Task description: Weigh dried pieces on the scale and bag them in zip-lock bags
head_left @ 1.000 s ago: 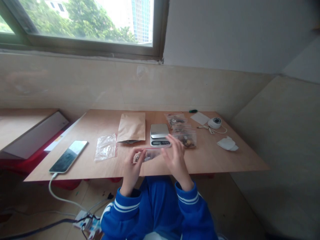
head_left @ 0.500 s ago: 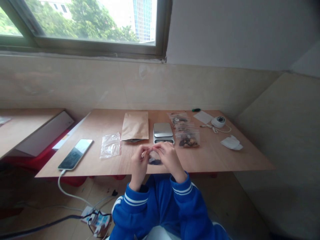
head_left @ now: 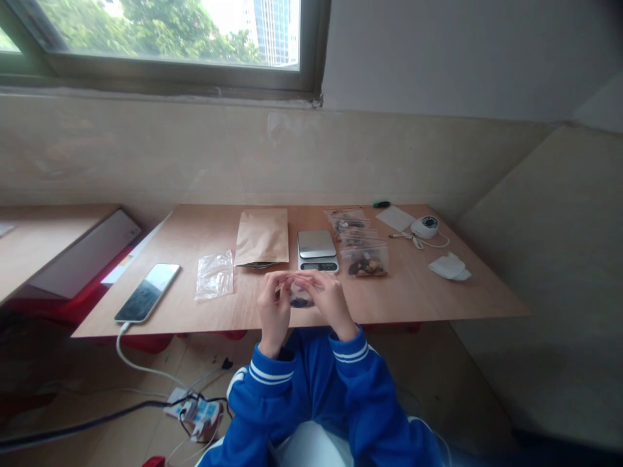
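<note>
A small clear zip bag [head_left: 300, 299] with dark contents hangs between my hands near the table's front edge. My left hand [head_left: 275, 301] pinches its top edge on the left. On the right, the fingers of my right hand [head_left: 327, 297] are closed on the same top edge. Just beyond my hands is a digital scale [head_left: 317, 246] with a bare metal plate. To its right lie several filled zip bags [head_left: 367, 263], the nearest holding brown and dark pieces. Left of the scale rests a brown paper pouch [head_left: 263, 237], its mouth towards me.
An empty clear plastic bag [head_left: 215, 275] and a charging phone [head_left: 148, 293] lie on the left. At the right are a white dome camera [head_left: 425, 226] with its cable, a white paper [head_left: 395, 218], a crumpled white item [head_left: 450, 266] and a green-handled tool [head_left: 382, 204]. A power strip [head_left: 195, 412] sits on the floor.
My fingers have shifted a little along the bag's top edge, both hands still pinching it. The whole view has tilted slightly downward, and the scale's display now shows more fully.
</note>
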`<state>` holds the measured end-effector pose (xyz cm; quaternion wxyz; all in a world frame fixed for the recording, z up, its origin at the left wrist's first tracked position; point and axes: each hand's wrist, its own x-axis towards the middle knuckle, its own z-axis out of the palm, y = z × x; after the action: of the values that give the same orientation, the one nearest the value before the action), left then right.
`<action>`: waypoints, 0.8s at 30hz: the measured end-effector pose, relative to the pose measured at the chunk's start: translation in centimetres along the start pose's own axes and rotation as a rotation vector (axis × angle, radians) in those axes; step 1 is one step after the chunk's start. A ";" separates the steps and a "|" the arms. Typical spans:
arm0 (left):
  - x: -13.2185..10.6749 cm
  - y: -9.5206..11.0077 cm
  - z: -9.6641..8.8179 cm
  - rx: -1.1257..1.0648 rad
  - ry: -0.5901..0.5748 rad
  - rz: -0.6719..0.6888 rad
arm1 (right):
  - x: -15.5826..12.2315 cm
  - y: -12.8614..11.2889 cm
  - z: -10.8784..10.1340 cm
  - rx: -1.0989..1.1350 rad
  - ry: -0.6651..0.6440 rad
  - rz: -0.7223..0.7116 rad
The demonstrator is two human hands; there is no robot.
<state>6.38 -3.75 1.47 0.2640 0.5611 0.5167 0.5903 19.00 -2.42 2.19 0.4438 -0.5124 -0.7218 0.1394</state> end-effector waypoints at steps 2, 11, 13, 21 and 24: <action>0.0 -0.2 -0.1 -0.010 -0.004 -0.014 | -0.1 0.4 0.2 -0.016 -0.019 -0.006; 0.6 -0.6 -0.3 -0.158 -0.142 -0.098 | 0.4 0.8 0.3 -0.107 0.005 -0.059; 0.7 -0.8 -0.6 -0.141 -0.125 -0.105 | 0.4 1.0 0.2 -0.090 -0.051 -0.073; 0.9 -1.0 -0.9 -0.103 -0.039 -0.128 | 0.1 2.0 0.4 -0.067 -0.064 -0.049; 0.9 -1.0 -0.7 -0.168 -0.036 -0.169 | 0.3 2.1 0.5 -0.062 -0.060 -0.044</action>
<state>5.20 -2.87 0.99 0.3682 0.5022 0.5058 0.5970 19.88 -1.12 0.74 0.4089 -0.5056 -0.7498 0.1226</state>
